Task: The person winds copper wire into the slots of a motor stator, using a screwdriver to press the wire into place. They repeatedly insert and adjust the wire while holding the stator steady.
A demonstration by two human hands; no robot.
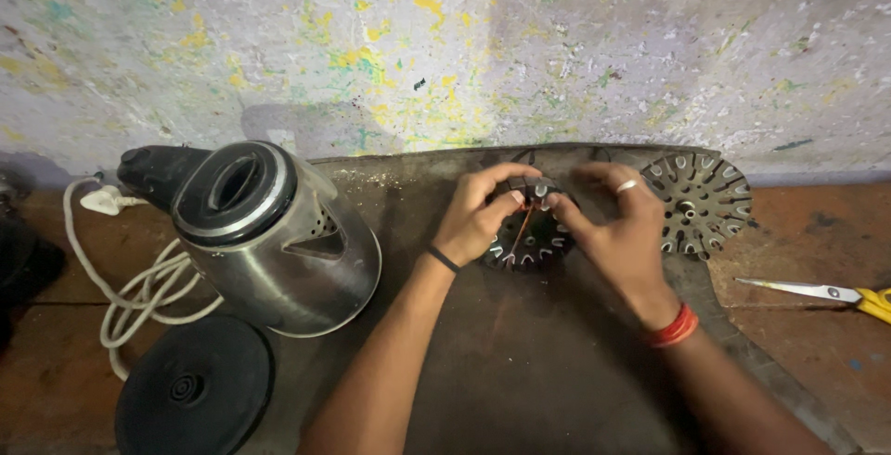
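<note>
Slotted stator (529,237) flat, axis upward, between fingers (509,197)

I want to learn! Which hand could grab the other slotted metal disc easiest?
Probably the right hand: the spare slotted disc lies just beside it, while the left hand is on the far side of the disc being wound.

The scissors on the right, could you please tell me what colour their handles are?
Yellow handles on the scissors, seen in the head view.
</note>
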